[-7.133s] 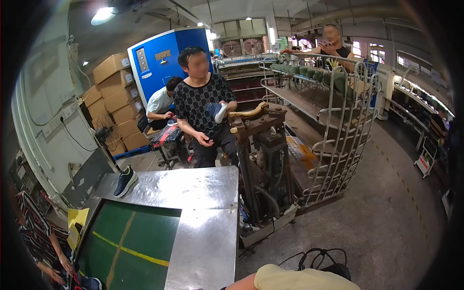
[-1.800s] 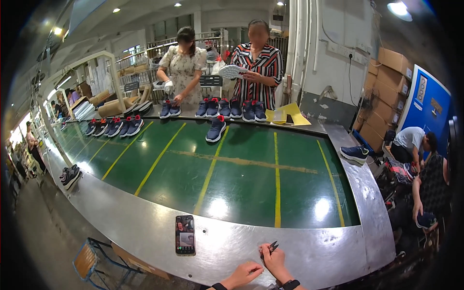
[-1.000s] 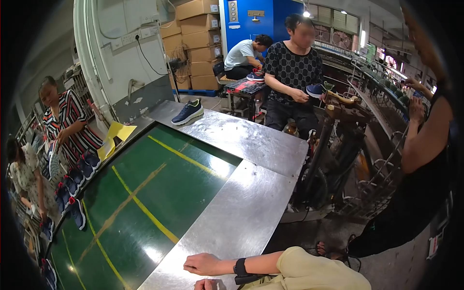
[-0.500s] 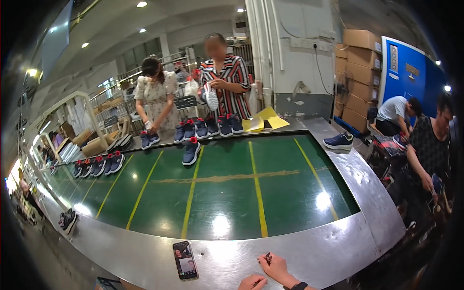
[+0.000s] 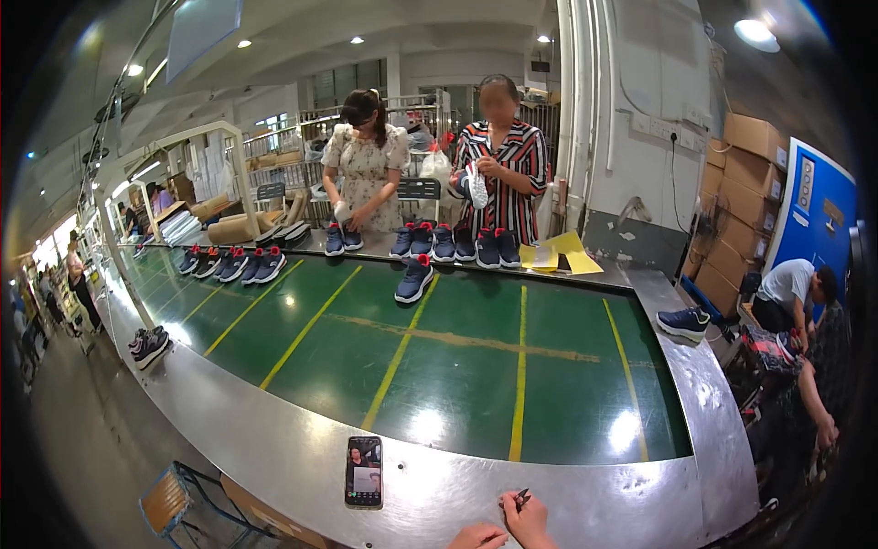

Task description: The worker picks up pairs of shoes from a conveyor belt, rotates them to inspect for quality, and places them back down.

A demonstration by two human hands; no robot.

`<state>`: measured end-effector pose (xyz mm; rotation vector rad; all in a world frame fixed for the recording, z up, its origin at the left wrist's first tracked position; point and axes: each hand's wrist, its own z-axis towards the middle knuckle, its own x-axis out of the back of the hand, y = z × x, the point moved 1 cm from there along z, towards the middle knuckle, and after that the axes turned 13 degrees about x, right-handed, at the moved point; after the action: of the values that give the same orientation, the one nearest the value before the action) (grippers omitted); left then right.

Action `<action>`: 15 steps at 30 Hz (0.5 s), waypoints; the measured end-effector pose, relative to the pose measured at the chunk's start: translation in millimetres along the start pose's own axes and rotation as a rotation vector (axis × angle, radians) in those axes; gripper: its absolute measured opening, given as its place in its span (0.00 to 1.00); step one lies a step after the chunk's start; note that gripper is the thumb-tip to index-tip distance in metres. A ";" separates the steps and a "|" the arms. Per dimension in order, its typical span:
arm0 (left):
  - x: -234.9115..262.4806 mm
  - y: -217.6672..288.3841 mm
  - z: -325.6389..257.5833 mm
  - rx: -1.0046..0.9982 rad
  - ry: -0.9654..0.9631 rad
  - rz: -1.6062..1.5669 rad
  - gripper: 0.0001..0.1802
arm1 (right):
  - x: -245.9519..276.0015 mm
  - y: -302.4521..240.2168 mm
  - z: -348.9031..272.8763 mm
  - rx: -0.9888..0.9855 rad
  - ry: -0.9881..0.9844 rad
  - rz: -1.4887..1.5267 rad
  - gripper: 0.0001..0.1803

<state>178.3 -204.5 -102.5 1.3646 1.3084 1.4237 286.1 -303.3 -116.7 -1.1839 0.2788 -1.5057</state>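
At the bottom edge, over the metal border of the green conveyor, my right hand (image 5: 527, 524) is closed around small dark pointed snips (image 5: 522, 499), their tips sticking up past the fingers. My left hand (image 5: 477, 537) is just left of it, fingers curled together and partly cut off by the frame; whether they pinch anything is hidden. A smartphone (image 5: 364, 472) with its screen lit stands or lies on the metal border to the left of my hands. Nearest shoe on the belt is a navy sneaker with red lining (image 5: 414, 279), well beyond my hands.
The green belt (image 5: 476, 384) has yellow cross lines. Several navy sneakers line its far edge, where two people handle shoes. Yellow sheets (image 5: 560, 253) lie there too. One sneaker (image 5: 683, 324) sits on the right border, dark shoes (image 5: 148, 347) on the left. A stool (image 5: 166, 501) stands lower left.
The view has swung left, so the scene sits farther right and more floor and the stool show at left. My hands stay close together, the snips still in the right one.
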 end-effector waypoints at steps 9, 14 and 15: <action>0.2 -29.4 0.6 -0.099 0.116 0.049 0.10 | -9.4 6.5 -5.2 -0.035 -0.242 -0.134 0.21; -7.8 -27.6 6.6 -0.130 -0.064 0.097 0.13 | -10.0 46.7 -12.5 -0.122 -0.150 -0.130 0.20; -12.1 -28.1 5.5 -0.103 0.004 0.085 0.13 | -4.4 44.1 -12.0 -0.104 -0.124 -0.110 0.19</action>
<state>181.9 -209.9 -132.8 1.3631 1.1759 1.5302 302.9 -319.0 -156.5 -1.3892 0.2133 -1.5196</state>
